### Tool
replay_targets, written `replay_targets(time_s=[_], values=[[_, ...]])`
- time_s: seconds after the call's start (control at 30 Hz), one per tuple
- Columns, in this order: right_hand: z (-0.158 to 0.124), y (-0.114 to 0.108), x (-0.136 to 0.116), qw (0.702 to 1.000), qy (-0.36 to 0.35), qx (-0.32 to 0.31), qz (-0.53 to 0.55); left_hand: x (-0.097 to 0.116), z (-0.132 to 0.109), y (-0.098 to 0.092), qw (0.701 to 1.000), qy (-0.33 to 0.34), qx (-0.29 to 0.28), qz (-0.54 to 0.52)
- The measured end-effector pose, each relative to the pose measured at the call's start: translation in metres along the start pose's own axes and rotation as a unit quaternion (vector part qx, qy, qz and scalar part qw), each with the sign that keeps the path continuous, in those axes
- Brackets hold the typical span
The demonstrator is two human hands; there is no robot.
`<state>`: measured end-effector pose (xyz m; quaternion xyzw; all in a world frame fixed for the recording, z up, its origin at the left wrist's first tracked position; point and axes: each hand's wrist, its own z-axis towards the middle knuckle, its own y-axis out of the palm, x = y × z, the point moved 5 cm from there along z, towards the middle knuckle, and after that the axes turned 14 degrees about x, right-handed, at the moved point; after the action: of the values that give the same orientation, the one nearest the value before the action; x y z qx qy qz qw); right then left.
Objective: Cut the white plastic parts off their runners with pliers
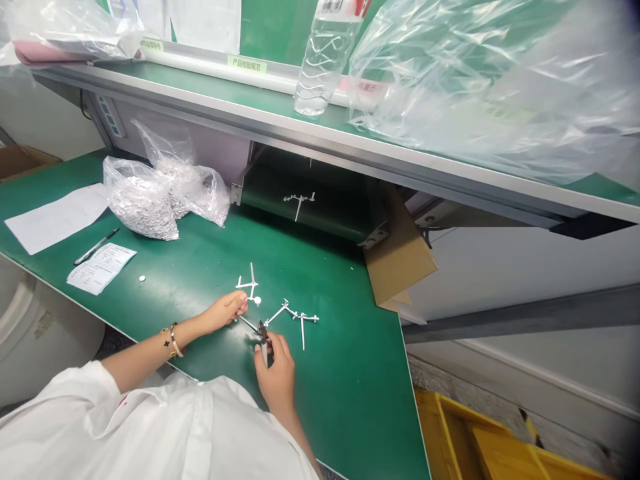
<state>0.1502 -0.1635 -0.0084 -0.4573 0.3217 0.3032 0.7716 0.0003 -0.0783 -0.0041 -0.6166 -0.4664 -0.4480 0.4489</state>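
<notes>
White plastic runners (249, 287), that what's at the hands?
Yep, one stands at 12 o'clock off the left hand (224, 312), fingertips against it. Curled up, can't tell if it's actually gripped. Another runner (295, 318) lies at 2 o'clock off the right hand (276, 379), flat on the green counter (320, 400).
Right hand?
Closed round dark side cutters (263, 337), tips pointing at 10 o'clock, just beside the left fingers. Hands close, not touching.
Anything else loose?
Small white disc (257, 301) right by the left fingertips. Third runner (299, 203) sits higher up at 12 o'clock, under the shelf (225, 87), against a dark green panel; can't tell what holds it.
Rest of the counter?
Two clear bags of small white parts (143, 200) at 10 o'clock, with a printed slip (101, 268) and a pen (97, 245) at 9 o'clock. Folded cardboard (400, 257) hangs off the edge at 2 o'clock. Water bottle (323, 60) up on the shelf. Yellow crate (475, 440) down at 4 o'clock.
</notes>
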Motion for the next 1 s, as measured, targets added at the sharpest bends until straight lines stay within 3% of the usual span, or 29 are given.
replay_targets(time_s=[0.2,0.7,1.0], values=[[0.004,0.000,-0.015,0.998,0.018,-0.042,0.037,0.001,-0.033,0.021,0.998,0.012,-0.016,-0.064],[0.003,-0.004,-0.018,0.997,0.003,-0.029,0.065,-0.004,-0.039,0.026,0.999,0.027,-0.028,-0.032],[-0.001,0.001,-0.010,0.999,-0.026,-0.025,-0.016,-0.021,-0.040,0.023,0.999,-0.004,0.023,-0.027]])
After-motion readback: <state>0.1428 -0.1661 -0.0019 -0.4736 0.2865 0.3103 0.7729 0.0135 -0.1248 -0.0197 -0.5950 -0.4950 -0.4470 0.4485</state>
